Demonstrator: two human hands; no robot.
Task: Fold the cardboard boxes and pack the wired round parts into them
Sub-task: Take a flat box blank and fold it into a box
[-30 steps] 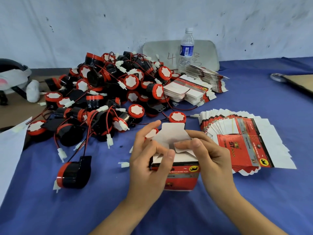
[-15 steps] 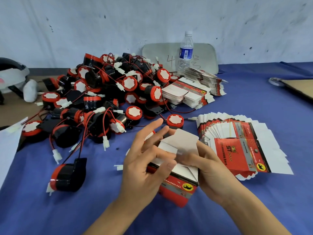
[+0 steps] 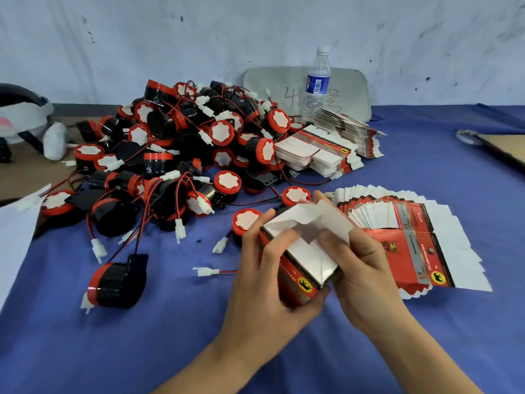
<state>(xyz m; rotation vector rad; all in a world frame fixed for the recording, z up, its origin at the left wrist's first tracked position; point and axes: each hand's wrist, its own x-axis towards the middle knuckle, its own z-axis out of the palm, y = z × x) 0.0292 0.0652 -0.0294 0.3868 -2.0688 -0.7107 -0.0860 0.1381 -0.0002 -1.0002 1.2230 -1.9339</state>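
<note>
The box (image 3: 301,280), half folded, sits between my hands near the front of the blue surface (image 3: 142,336). My left hand (image 3: 264,294) is wrapped round its red side and my right hand (image 3: 366,274) is curled on its white end flaps (image 3: 329,220), so both are clamped on it. It is thin, light card that I judge will crease if squeezed, so I'd hold it by edges and corners and press the flaps at their fold lines; the round parts (image 3: 181,155) lie heaped just behind.

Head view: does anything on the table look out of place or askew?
One wired round part lies on its side, near left, apart from the pile. The box held by the left hand and right hand looks undamaged, flaps open.
</note>
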